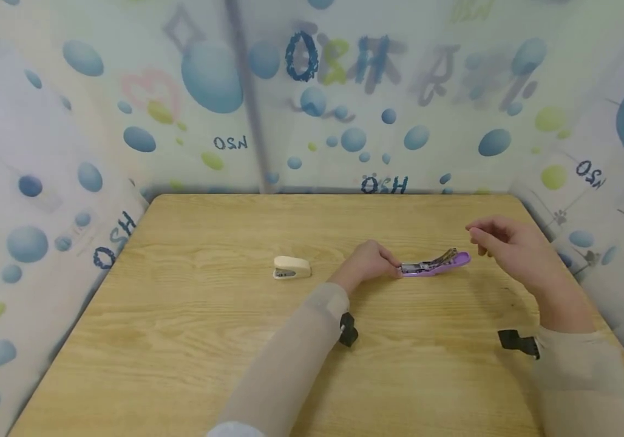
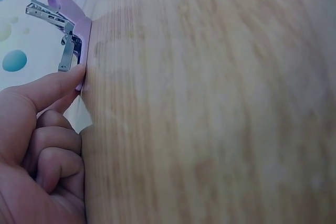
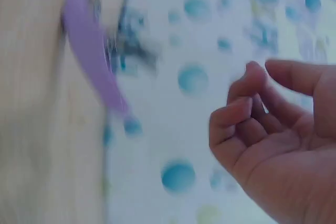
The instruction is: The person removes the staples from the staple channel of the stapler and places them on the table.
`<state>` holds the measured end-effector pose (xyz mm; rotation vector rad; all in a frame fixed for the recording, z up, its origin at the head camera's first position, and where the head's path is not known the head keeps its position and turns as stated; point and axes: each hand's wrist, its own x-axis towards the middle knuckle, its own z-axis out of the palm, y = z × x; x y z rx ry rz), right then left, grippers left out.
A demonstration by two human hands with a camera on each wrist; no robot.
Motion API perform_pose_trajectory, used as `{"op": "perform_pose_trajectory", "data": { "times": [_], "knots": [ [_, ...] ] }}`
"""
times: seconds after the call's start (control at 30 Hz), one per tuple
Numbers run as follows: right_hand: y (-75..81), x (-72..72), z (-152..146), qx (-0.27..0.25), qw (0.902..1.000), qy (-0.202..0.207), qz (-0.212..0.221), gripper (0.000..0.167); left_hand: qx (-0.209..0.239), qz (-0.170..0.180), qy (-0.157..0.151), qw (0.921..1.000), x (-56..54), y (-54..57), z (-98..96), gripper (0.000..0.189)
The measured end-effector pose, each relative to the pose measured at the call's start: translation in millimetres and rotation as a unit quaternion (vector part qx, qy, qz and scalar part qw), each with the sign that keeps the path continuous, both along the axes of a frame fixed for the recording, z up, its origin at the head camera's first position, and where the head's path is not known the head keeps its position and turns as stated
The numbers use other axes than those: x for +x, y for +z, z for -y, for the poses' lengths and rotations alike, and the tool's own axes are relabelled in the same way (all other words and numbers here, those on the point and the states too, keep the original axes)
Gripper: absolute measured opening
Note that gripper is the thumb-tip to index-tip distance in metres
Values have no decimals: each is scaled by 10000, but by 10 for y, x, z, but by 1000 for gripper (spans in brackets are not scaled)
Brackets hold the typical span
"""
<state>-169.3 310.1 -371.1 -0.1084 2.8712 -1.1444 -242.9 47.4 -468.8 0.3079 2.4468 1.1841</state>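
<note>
A purple stapler [image 1: 436, 267] lies on the table with its lid swung back and its metal inner parts exposed. My left hand [image 1: 371, 262] pinches its near end between thumb and index finger; in the left wrist view the other fingers of that hand [image 2: 44, 145] are folded in. Off the stapler's far right end, my right hand [image 1: 514, 255] is raised above the table, apart from it. In the right wrist view its fingers [image 3: 231, 114] are loosely curled, the thumb close to the index fingertip, and nothing is visible between them. The purple stapler [image 3: 89, 45] looks blurred there.
A cream stapler [image 1: 292, 267] sits closed on the wooden table [image 1: 181, 340], left of my left hand. Printed curtains [image 1: 317, 133] with blue bubbles surround the table at the back and sides. Each wrist wears a black strap mount [image 1: 348, 331].
</note>
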Motion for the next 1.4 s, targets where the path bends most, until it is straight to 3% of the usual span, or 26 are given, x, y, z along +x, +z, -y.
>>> {"op": "perform_pose_trajectory", "data": {
  "times": [0.1,0.23,0.43,0.6,1.2,1.4],
  "knots": [
    [-57,-23,238,-438,9979,54,469,45,-29,24,19,10000,3,16,-2,11],
    [-221,-114,458,-250,9937,235,1063,45,-18,-21,-19,10000,3,31,-4,13],
    [-444,-211,610,61,9923,203,1218,37,106,-53,-45,9999,4,23,6,12],
    [-537,-228,658,211,9896,293,1390,35,107,-107,-87,9998,9,9,15,12],
    [-521,-217,764,4,9828,254,1832,35,93,-68,-68,9999,14,20,17,11],
    [-497,-204,799,239,9864,172,1615,31,65,-69,-125,9999,23,39,17,12]
  ]
}}
